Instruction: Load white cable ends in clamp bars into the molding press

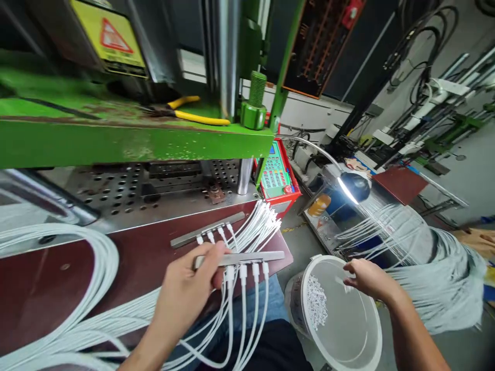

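My left hand [193, 283] is closed around one end of a narrow metal bar [251, 257], lifted above the table's edge. Several white cable connectors [243, 273] sit in a row along that bar, their white cables [243, 319] hanging down. Behind it, a second metal bar [185, 239] lies on the brown table with several connectors in it. My right hand [363, 278] is over the white bucket [315, 330], thumb and fingers slightly apart. A blurred whitish bit [348, 287] shows just below the fingertips; I cannot tell whether it touches them. Small white plastic pieces [317, 304] lie inside the bucket.
A green press frame [147, 144] spans the back, with yellow-handled pliers [201, 119] on its ledge. Bundled white cables [104, 257] cover the table's left. A red-edged control panel [276, 175] stands behind. More cables [436, 273] and a lit lamp [348, 190] are at right.
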`<state>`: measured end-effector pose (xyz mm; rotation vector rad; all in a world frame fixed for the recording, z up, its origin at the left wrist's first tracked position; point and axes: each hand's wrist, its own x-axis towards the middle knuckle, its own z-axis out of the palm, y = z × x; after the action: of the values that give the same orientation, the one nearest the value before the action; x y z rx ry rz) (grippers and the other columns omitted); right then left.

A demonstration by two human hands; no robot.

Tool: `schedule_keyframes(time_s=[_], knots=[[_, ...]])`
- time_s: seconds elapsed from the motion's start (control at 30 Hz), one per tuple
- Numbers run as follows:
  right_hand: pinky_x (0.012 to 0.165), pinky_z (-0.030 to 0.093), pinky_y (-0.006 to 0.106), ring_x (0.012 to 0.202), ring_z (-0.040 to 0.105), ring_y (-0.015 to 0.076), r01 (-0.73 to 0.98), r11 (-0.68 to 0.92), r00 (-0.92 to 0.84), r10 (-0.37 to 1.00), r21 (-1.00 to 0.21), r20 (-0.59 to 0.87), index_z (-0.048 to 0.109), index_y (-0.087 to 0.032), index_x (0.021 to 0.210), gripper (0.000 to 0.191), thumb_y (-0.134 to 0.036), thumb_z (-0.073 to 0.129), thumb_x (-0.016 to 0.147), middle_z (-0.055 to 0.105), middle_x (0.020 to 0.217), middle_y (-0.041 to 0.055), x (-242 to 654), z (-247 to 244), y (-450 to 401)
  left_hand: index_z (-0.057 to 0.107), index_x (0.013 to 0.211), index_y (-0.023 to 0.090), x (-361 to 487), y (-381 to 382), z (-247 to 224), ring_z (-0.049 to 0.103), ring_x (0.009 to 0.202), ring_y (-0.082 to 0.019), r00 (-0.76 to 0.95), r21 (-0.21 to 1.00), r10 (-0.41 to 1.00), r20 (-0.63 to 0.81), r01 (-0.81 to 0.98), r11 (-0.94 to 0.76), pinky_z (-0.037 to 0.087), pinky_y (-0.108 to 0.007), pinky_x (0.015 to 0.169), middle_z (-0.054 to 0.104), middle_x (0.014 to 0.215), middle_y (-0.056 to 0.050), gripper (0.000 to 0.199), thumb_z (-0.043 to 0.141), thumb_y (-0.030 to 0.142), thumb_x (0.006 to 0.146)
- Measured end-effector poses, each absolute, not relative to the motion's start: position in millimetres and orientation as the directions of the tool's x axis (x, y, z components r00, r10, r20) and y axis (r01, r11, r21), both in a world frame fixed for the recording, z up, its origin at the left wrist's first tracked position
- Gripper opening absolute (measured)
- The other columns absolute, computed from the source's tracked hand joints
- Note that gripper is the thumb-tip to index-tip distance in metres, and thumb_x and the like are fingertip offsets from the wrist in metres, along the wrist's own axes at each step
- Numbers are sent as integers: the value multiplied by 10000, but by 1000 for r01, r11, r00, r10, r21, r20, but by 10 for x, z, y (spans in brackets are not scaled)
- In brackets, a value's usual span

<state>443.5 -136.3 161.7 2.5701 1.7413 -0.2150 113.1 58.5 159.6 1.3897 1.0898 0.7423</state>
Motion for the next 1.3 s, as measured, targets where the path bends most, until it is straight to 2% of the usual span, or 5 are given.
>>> schedule_keyframes(time_s=[0.33, 0.63, 0.87, 1.1, 1.3], knots=[[804, 461, 277, 898, 591, 163, 696, 195, -196, 977, -691, 79, 544, -201, 1151, 270, -325, 414, 949, 631, 980, 55, 3049, 1839, -250, 569, 669, 156, 1394, 503, 1782, 371, 396, -83, 529, 988, 837, -139, 129, 82, 315, -203, 434, 416, 405, 60, 428, 449, 525, 850], [700, 480, 234, 801, 618, 150, 774, 387, -229, 909, -501, 348, 594, -279, 1058, 187, -307, 535, 883, 655, 945, 31, 3296, 2060, 145, 609, 1056, 176, 1073, 227, 1770, 508, 528, -104, 918, 984, 354, -179, 165, 70, 415, -205, 560, 560, 637, 17, 370, 394, 434, 901], [464, 402, 248, 478, 519, 130, 796, -13, 284, 891, -605, 354, 635, -220, 857, 301, -496, 516, 848, 567, 572, 12, 3384, 2132, 517, 626, 1024, 150, 873, -7, 1531, 555, 581, -113, 937, 958, 344, -52, 144, -247, 403, -172, 527, 575, 650, -3, 322, 338, 259, 931], [646, 453, 280, 722, 623, 183, 916, 270, -260, 963, -296, 73, 555, -217, 1123, 339, -447, 508, 880, 677, 865, 35, 3013, 1892, 1086, 614, 1045, 70, 1119, -546, 522, 660, 709, -288, 929, 324, 359, -92, 368, -871, 489, -324, 565, 696, 769, -180, 304, 490, 279, 863], [733, 456, 302, 929, 603, 232, 893, 448, -449, 894, 48, 3, 578, -162, 1027, 246, -358, 479, 915, 651, 989, 92, 2462, 1460, 1612, 593, 1089, 96, 1324, -471, 323, 643, 765, -261, 913, 322, 401, 79, 357, -877, 498, -329, 653, 684, 828, -145, 311, 528, 278, 845]])
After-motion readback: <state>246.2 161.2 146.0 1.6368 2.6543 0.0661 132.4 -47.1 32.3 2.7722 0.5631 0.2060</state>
